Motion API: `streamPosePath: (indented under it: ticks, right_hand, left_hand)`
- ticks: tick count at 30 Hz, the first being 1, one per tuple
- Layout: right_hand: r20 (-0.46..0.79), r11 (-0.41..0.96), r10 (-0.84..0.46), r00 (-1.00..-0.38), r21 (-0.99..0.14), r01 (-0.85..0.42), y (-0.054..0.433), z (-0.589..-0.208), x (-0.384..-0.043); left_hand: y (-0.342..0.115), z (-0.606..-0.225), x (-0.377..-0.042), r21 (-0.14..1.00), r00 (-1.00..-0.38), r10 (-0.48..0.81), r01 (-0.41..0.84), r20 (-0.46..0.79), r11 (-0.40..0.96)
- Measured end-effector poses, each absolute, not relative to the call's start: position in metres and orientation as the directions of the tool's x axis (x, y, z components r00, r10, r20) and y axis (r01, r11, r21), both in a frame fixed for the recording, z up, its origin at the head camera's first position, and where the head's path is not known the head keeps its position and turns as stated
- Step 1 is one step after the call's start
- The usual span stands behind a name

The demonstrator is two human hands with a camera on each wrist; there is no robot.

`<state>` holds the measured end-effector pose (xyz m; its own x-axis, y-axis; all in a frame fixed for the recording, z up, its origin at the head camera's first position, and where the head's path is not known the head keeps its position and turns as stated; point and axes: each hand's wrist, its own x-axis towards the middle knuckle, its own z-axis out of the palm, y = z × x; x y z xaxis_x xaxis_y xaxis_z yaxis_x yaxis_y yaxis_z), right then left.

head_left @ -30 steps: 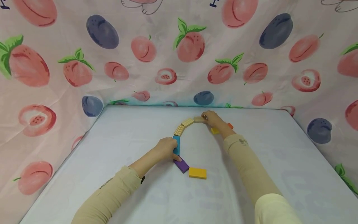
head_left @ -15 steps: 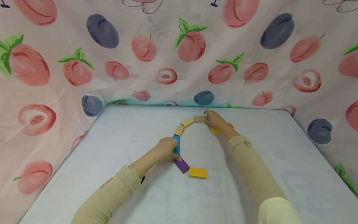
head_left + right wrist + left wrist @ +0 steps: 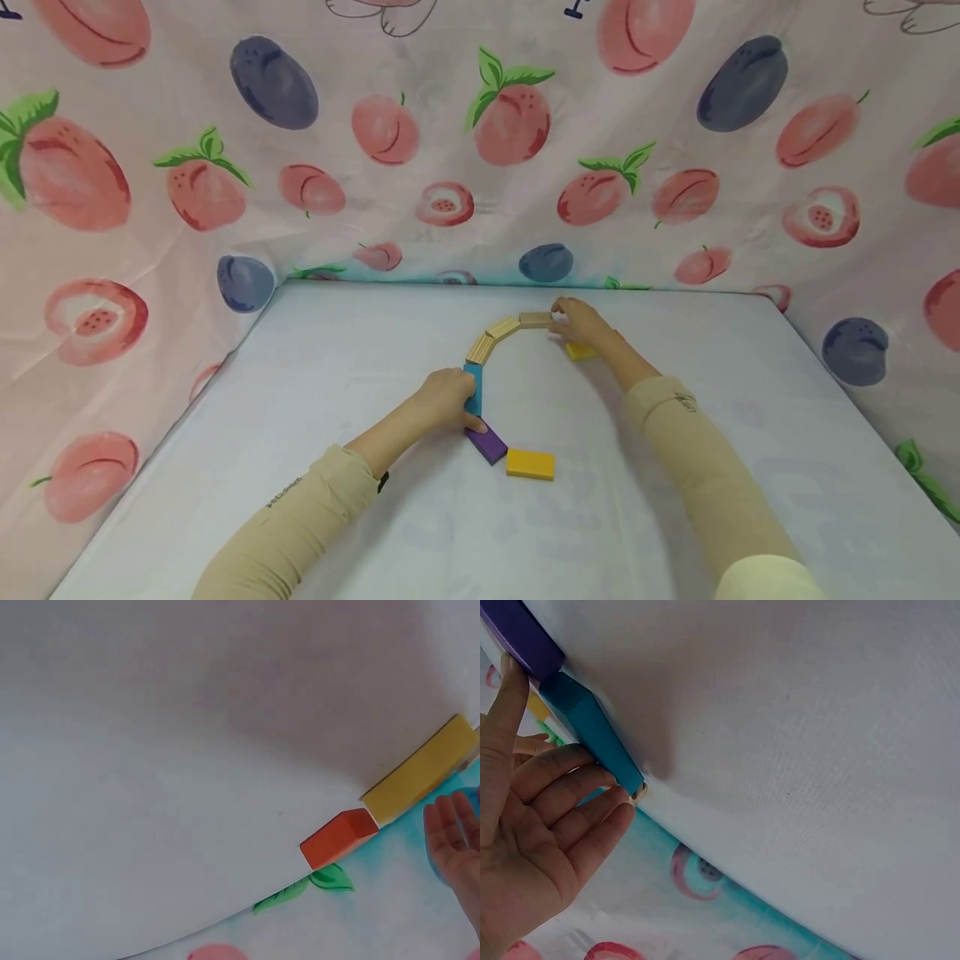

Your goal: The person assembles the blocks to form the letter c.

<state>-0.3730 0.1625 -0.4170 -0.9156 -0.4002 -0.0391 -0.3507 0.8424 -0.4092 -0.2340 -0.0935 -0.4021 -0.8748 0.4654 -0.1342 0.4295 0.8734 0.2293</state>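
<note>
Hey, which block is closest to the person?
The front yellow block, beside the purple block; all others, including the second yellow block by the right hand, lie farther back.

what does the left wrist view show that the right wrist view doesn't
Only the left wrist view shows the purple block, the blue block and the left hand. Only the right wrist view shows the orange block and, clearly, a yellow block. Both share the white table and fruit-print backdrop; the left also has an unclear yellow sliver.

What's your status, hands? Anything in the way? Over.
Left hand touching blue block, purple block. Right hand at end of rightmost wooden block. Far yellow block close to right hand.
</note>
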Motion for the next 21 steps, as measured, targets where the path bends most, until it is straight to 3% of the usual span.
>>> streamPosePath:
  ticks: [6,13,21]
  right_hand:
    - [0.021,0.807,-0.439,-0.898,-0.429,-0.405,0.153,-0.426,-0.367]
    - [0.114,0.778,-0.520,-0.847,-0.347,-0.524,0.131,-0.430,-0.363]
    - [0.023,0.815,-0.548,-0.836,-0.210,-0.540,0.110,-0.426,-0.370]
  left_hand:
    - [-0.097,-0.401,-0.233,0.210,-0.882,0.447,0.414,-0.149,0.886]
    - [-0.099,-0.402,-0.233,0.225,-0.881,0.450,0.413,-0.147,0.882]
    - [-0.094,-0.402,-0.234,0.224,-0.873,0.464,0.427,-0.149,0.876]
